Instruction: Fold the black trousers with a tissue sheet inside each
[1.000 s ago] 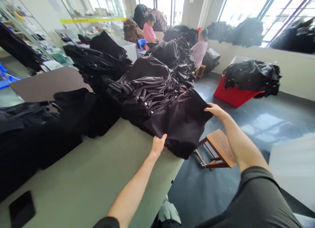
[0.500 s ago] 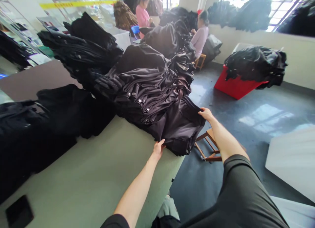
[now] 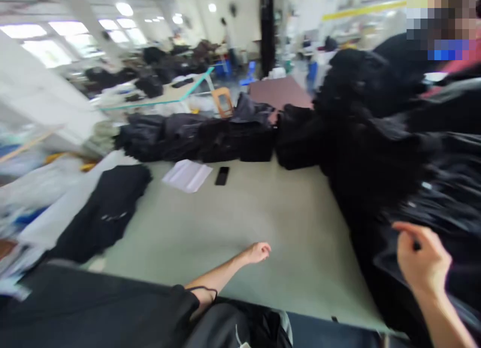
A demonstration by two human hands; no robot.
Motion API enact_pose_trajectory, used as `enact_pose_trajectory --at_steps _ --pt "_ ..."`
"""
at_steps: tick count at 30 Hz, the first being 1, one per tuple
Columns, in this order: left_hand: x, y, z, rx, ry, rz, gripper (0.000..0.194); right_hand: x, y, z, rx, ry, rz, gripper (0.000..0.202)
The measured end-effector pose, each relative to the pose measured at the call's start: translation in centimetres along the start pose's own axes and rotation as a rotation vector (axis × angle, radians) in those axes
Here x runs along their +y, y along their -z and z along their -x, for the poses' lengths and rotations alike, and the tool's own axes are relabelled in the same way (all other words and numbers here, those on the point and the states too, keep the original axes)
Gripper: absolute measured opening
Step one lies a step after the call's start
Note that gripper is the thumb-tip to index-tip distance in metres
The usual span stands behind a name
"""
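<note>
A: What about containers?
B: At the far left lies a whitish, filmy heap (image 3: pixel 48 187), probably plastic bagging. What is inside I can't make out.
A: And the hands?
B: The left hand (image 3: pixel 258 252) hangs above the pale green tabletop (image 3: pixel 263 207), its fingers curled in and holding nothing that shows. Blur hides whether their tips meet.
A: The right one?
B: The right hand (image 3: pixel 423 260) is in front of the big pile of black garments (image 3: pixel 409 152) on the right side. Its fingers are bent, a dark gap between them. I can't tell if the tips close, or if the hand touches the cloth.
A: What is cut off?
B: That pile runs out of view on the right. Above it, a person (image 3: pixel 464 59) in pink is blurred and only partly in view.
A: Textures?
B: The pile is creased and folded, with small pale glints. A row of dark garments (image 3: pixel 203 137) lies slumped along the far edge, and a flat black garment stack (image 3: pixel 108 207) is at the left. Between them are white, creased paper (image 3: pixel 188 176) and a smooth, dark rectangular phone (image 3: pixel 222 176), just apart from each other
</note>
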State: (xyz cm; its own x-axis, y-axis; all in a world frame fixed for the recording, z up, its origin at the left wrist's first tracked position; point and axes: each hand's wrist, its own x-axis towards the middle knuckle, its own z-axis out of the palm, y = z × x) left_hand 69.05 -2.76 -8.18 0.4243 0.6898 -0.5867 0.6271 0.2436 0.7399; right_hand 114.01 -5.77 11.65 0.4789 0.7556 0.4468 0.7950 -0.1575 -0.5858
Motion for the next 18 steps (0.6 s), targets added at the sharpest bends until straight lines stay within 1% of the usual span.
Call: enact_pose_trajectory --at_steps 1,2,3,4,5,6,7,8,9,10,11,13,14,15,16,17,18 --pt "-2.9 2.5 2.4 0.081 0.065 -0.012 0.028 -2.4 -4.1 2.5 -0.136 -0.030 -0.076 0.023" --pt "-5.5 5.1 5.0 0.157 0.128 -0.017 0.028 -5.0 -8.3 5.4 -0.274 -0.097 -0.139 0.023" --pt "-7.9 7.7 7.6 0.229 0.179 -0.023 0.028 -7.7 -12.5 8.6 -0.443 -0.159 -0.176 0.025" --pt "-10.0 10.4 10.2 0.311 0.220 -0.039 0.027 -10.5 -16.5 12.0 -0.614 -0.187 -0.218 0.029" --pt "-12.0 13.3 12.8 0.406 0.257 -0.064 0.025 -13.5 -20.2 15.6 -0.795 -0.174 -0.266 0.033" --pt "-13.9 16.5 15.3 0.508 0.293 -0.092 0.024 -16.4 -23.5 19.2 -0.948 -0.145 -0.296 0.036" --pt "-15.7 19.8 17.8 0.612 0.333 -0.122 0.024 -19.2 -26.3 22.6 -1.081 -0.097 -0.301 0.036" --pt "-17.6 23.4 20.3 0.713 0.379 -0.151 0.026 -21.9 -28.6 25.7 -1.171 -0.050 -0.287 0.036" --pt "-19.7 27.0 22.7 0.802 0.430 -0.165 0.029 -24.3 -30.5 28.5 -1.234 -0.001 -0.252 0.034" --pt "-21.9 30.7 25.0 0.890 0.481 -0.169 0.033 -26.2 -32.0 30.7 -1.253 0.045 -0.177 0.033" --pt "-24.3 34.2 27.4 0.985 0.535 -0.178 0.039 -27.8 -33.2 32.5 -1.239 0.076 -0.071 0.031" --pt "-29.4 40.6 31.7 1.227 0.682 -0.247 0.050 -29.4 -35.0 34.6 -1.173 0.101 0.156 0.027" --pt "-32.0 43.3 33.6 1.318 0.768 -0.277 0.055 -29.6 -35.8 35.1 -1.147 0.099 0.235 0.025" --pt "-34.5 45.5 35.2 1.360 0.852 -0.283 0.061 -29.4 -36.4 35.2 -1.144 0.096 0.266 0.024" --pt "-36.9 47.3 36.6 1.341 0.919 -0.261 0.065 -29.0 -36.9 35.2 -1.162 0.094 0.254 0.023" --pt "-39.0 48.6 37.7 1.273 0.961 -0.215 0.067 -28.5 -37.4 35.0 -1.183 0.090 0.227 0.022" --pt "-40.9 49.6 38.6 1.188 0.976 -0.168 0.068 -27.9 -37.8 34.9 -1.203 0.080 0.205 0.022"
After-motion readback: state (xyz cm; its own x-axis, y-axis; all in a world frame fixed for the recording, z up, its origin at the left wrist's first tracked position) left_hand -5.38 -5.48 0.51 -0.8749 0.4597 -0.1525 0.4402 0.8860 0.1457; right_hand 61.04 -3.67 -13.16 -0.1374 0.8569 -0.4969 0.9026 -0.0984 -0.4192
